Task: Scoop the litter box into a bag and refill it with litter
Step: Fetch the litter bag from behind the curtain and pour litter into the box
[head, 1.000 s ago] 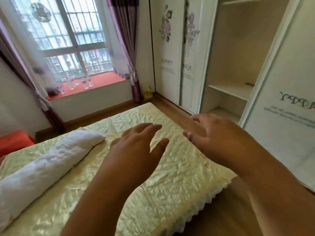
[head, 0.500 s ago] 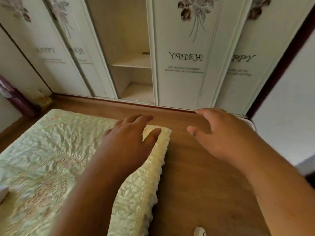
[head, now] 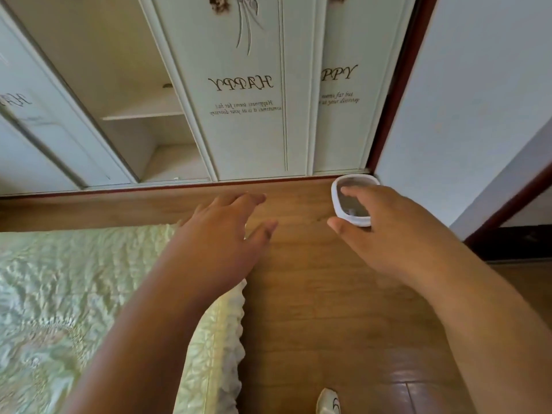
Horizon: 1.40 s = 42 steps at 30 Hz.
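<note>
Head view — bed (head: 89, 294) left, litter box (head: 336, 201) corner.

Litter box (head: 337, 201): right part hidden behind right hand (head: 385, 231); contents a grey blur, too small to tell. Bed cover (head: 59, 294): cut off at left and bottom edges, near corner partly covered by left forearm. Shoe (head: 328, 402): only the toe shows, cut by bottom edge. Wardrobe doors (head: 248, 115): tops cut off; flower print partial; small lettering too blurred to read.
</note>
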Tool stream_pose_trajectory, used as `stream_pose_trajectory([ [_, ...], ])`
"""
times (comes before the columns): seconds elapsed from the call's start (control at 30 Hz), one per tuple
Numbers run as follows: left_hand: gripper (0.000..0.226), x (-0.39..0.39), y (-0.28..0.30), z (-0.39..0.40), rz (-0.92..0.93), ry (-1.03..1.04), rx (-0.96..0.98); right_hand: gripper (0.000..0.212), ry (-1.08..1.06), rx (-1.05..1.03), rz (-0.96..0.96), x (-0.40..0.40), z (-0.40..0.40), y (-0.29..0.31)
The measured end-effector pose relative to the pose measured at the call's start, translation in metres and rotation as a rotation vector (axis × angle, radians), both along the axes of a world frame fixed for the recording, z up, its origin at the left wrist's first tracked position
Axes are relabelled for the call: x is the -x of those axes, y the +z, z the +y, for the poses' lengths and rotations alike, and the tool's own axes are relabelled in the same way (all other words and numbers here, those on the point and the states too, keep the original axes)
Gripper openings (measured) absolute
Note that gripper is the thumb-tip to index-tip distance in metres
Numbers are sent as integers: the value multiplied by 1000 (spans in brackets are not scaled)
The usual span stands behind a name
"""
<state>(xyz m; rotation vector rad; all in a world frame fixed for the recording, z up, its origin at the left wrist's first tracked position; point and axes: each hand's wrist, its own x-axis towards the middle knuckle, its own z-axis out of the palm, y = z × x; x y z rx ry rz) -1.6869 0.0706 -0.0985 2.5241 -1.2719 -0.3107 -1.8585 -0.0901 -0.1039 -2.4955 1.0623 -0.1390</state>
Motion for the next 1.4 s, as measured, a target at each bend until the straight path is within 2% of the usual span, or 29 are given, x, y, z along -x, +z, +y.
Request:
stream_pose_trajectory([
  [0.33,58,-2,0,-67,12,64,8,64,80,-1,5,-13,-74,1],
  [0.57,61,-38,-5,-116,42,68,10,65,100,-8,34,-45,-117,-3],
  [0.97,56,-191,-13,-221,58,4,14,65,56,30,36,-195,-208,-1],
  [1.13,56,-260,-7,-260,-6,-38,-8,65,60,54,-4,-268,-243,5],
  [1.4,59,-335,-6,-311,-47,11,-54,66,114,54,13,-346,-315,1],
])
